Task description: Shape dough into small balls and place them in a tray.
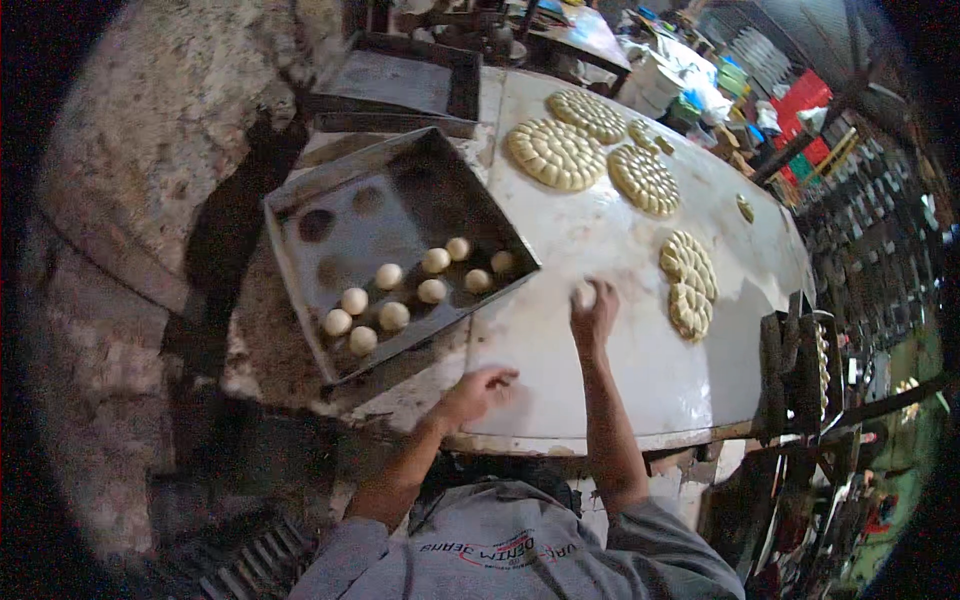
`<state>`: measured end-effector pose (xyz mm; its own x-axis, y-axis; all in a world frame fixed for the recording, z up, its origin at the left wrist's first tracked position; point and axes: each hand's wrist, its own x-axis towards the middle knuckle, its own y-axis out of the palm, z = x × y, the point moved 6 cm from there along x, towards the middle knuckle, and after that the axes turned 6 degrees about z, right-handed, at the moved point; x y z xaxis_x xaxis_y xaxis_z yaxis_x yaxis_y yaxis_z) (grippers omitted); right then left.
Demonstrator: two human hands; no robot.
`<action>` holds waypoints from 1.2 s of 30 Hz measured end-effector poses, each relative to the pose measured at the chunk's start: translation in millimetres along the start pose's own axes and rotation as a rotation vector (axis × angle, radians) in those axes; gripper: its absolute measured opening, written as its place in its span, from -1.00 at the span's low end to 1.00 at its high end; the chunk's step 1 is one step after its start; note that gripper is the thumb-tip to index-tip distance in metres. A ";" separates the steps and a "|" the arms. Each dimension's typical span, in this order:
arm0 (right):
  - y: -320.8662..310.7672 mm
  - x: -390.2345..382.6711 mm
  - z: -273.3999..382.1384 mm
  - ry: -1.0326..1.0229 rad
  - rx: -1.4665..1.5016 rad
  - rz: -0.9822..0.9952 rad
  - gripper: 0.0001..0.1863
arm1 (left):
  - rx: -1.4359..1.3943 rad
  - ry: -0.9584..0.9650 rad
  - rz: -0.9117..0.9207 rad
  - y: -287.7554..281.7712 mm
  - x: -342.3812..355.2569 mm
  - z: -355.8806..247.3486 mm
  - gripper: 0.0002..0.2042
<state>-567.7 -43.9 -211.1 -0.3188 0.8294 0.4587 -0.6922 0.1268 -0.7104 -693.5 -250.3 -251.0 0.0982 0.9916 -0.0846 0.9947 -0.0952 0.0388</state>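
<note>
The right hand [596, 312] curls around a pale dough piece [583, 294] over the white table [540, 375], right of the dark tray [385, 235] with dough balls [394, 317]. Nearer and left, the left hand [480, 394] has bent fingers; I cannot tell if it holds anything. Black and red lettering [515, 547] crosses the grey shirt [450, 512].

A soft grey shirt [480, 510] is being worn here, dark and red lettering [515, 548] is printed across the shirt's front, and loose sleeves [680, 545] are seen at the shirt's sides!
</note>
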 end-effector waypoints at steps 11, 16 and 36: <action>-239.5 -107.1 -395.2 0.732 -0.575 -0.261 -0.75 | 0.813 0.006 -0.475 102.9 102.1 23.0 -0.83; -233.7 13.7 -472.9 0.556 -0.505 -0.066 -0.71 | 0.852 -0.065 -0.718 117.7 154.7 40.0 -0.73; -305.6 -46.4 -535.7 0.791 0.573 0.156 -0.61 | 1.023 -0.097 -0.825 180.7 223.4 32.4 -0.75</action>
<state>5.5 170.3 -301.2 -0.0530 0.9654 -0.2553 -0.9544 -0.1242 -0.2714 -490.9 -48.8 -295.1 -0.5858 0.7835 0.2072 0.3317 0.4651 -0.8208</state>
